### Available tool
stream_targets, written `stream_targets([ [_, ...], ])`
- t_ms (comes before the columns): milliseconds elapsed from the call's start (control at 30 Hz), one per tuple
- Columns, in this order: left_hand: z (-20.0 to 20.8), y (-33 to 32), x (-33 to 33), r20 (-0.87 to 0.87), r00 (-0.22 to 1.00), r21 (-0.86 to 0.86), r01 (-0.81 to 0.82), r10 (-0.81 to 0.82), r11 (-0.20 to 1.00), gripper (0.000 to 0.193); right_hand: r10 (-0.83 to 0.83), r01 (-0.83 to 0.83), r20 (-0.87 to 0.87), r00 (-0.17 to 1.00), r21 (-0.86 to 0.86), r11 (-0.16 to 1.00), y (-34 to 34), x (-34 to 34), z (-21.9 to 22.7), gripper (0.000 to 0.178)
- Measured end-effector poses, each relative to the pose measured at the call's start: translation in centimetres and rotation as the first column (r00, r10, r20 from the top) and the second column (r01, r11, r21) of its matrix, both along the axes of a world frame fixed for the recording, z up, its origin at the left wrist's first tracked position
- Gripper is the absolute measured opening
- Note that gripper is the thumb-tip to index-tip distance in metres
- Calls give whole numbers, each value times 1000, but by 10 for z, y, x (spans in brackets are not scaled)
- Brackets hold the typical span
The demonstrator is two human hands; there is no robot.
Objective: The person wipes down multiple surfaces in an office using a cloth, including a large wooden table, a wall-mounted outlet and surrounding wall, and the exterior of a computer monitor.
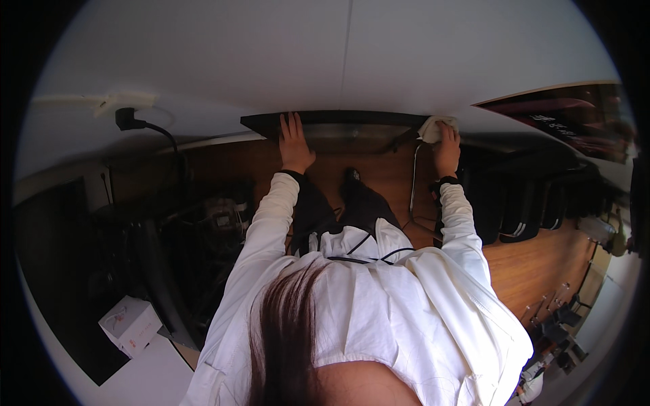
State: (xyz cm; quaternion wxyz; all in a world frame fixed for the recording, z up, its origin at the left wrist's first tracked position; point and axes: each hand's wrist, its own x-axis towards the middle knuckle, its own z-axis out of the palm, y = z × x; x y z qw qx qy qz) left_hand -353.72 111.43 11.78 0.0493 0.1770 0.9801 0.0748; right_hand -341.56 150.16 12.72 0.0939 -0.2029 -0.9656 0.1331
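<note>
Two bare hands reach out along a dark-framed panel point(365, 118), which sits low against the pale wall point(271, 54), one hand toward each of its ends. The left hand point(296, 150) lies on the panel's left part, its fingers stretched out nearly straight, with only narrow gaps between them, and their tips at the black upper edge; whether the thumb hooks under anything, I cannot tell. The right hand point(447, 150) is closed more tightly: its fingers bend over a crumpled, off-white cloth point(432, 126) and keep it bunched at the panel's right end. Most of the cloth shows on the left side of those fingers, between them and the frame — how much of it is tucked beneath the palm is hidden. The panel itself spans the gap between the hands, its dull, glassy middle facing the person. Below it runs a wood-toned floor point(542, 267), with a dark shoe point(353, 174) showing between the forearms and a thin metal rod point(414, 179) just left of the right wrist. Over to the left, a black plug point(126, 119) sits in a fitting on the wall, its cord point(169, 135) curving down; on the right, a dark poster point(565, 122) hangs above a row of black chairs point(521, 203). A white box point(131, 326) stands at lower left.
</note>
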Motion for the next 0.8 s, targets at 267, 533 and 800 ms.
stream_targets([
  [267, -2, -1, -1, 61, 998, -108, 15, -8, 994, 115, 8, -22, -146, 989, -93, 995, -114, -31, -28, 67],
  [533, -3, -11, -3, 77, 995, -86, 71, -64, 994, 120, 275, -276, 70, 959, -2, 961, -193, -63, -9, 61],
  [800, -5, -11, 1, 103, 994, -65, 30, -23, 997, 120, -46, 46, 10, 999, 46, 998, -34, -4, -10, 64],
])
